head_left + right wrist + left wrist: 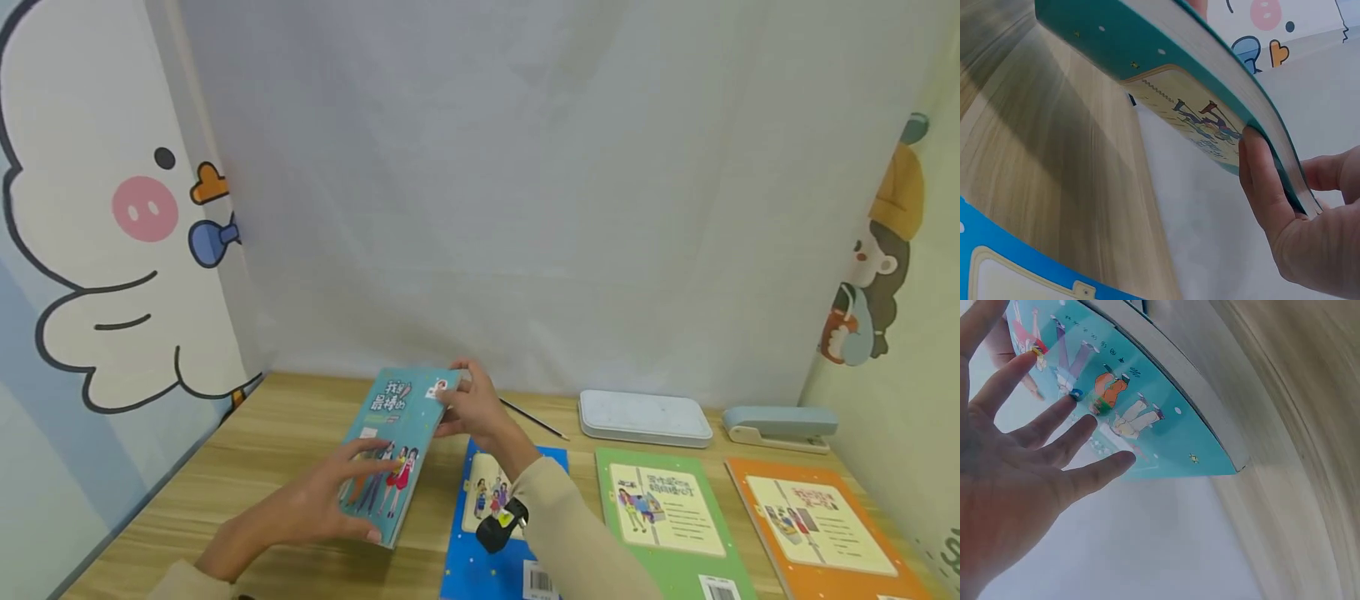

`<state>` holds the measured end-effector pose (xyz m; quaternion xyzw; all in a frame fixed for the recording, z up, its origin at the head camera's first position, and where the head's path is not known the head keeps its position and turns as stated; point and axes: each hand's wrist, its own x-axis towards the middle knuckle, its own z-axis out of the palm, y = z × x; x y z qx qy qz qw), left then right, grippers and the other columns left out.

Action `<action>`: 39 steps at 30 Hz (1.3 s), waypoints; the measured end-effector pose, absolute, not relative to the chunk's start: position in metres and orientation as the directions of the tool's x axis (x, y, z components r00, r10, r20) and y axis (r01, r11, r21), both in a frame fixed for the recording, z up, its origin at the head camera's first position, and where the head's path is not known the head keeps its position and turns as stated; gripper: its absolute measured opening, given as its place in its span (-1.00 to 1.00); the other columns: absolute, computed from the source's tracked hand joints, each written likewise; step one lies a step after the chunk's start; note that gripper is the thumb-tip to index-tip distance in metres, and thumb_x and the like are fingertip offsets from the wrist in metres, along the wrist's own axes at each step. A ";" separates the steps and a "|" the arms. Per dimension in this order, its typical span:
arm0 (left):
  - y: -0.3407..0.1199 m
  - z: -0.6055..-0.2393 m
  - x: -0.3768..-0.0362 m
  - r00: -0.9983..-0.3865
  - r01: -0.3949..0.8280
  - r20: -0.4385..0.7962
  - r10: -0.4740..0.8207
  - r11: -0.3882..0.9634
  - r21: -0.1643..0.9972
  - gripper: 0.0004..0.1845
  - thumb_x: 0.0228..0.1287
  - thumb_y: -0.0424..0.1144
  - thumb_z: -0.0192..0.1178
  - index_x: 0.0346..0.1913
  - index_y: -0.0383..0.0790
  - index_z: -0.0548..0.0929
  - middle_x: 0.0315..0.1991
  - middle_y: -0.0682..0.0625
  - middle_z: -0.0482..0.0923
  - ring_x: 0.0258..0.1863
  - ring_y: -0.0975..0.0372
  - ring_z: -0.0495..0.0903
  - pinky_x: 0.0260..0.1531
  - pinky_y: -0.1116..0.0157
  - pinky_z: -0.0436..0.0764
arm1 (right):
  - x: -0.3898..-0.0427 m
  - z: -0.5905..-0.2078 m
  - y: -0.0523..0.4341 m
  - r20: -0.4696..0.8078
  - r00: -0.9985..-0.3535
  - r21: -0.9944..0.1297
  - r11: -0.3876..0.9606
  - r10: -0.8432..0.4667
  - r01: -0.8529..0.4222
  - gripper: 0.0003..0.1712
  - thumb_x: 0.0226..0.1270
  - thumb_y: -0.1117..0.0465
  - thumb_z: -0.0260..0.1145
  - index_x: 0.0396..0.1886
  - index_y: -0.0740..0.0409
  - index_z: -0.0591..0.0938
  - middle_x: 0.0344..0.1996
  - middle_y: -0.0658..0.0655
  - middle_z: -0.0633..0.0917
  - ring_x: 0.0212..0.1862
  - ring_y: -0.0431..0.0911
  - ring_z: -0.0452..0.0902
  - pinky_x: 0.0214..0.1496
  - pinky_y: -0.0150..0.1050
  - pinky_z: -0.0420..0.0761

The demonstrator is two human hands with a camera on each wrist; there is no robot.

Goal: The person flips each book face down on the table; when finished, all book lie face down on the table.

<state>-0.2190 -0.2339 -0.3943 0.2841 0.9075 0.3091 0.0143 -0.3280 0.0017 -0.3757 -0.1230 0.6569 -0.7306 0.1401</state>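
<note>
A teal book (408,421) is raised and tilted over the left part of the table, its illustrated front cover showing in the head view. At its upper right edge my right hand (480,412) pinches it, the thumb on the front cover. In the right wrist view, the right fingers (1265,178) lie against the back cover near the page edges. My left hand (311,500) is at the lower front cover. Its fingers (1063,415) are spread and fairly straight over the printed figures in the left wrist view; firm contact is hard to tell.
On the wooden table (277,433), a blue book (476,575) lies partly under my right forearm. Further right lie a green book (678,550) and an orange book (821,575). Behind them are a dark pencil (534,418), a pale case (645,417) and a stapler (780,425).
</note>
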 end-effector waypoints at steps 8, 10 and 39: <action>-0.227 -0.390 -0.214 -0.851 0.505 0.198 0.486 0.655 0.562 -0.16 -0.06 0.19 0.52 0.37 0.18 0.50 0.45 -0.22 0.23 0.34 -0.42 0.26 0.11 -0.36 0.48 | -0.325 -0.363 0.004 -0.009 -0.945 -0.990 -0.127 -0.327 0.054 -0.59 0.50 0.41 0.08 0.26 0.13 0.26 -0.02 0.30 0.67 -0.40 0.02 0.74 -0.38 -0.13 0.77; -0.224 -0.390 -0.213 -0.853 0.507 0.212 0.476 0.663 0.551 -0.14 -0.07 0.16 0.55 0.38 0.20 0.49 0.46 -0.19 0.22 0.34 -0.40 0.25 0.11 -0.35 0.49 | -0.325 -0.362 0.005 -0.015 -0.949 -0.988 -0.144 -0.314 0.063 -0.59 0.50 0.41 0.08 0.24 0.11 0.27 -0.02 0.29 0.67 -0.39 0.02 0.74 -0.40 -0.16 0.77; -0.192 -0.400 -0.222 -0.579 0.707 0.674 0.458 0.694 0.136 -0.23 -0.03 -0.45 0.52 0.34 -0.17 0.53 0.30 -0.17 0.53 0.19 -0.13 0.61 -0.01 -0.06 0.69 | -0.328 -0.351 0.015 -0.030 -0.975 -0.958 -0.271 -0.220 0.091 -0.52 0.51 0.38 0.11 0.31 0.14 0.20 0.01 0.35 0.55 -0.39 0.03 0.73 -0.29 -0.14 0.78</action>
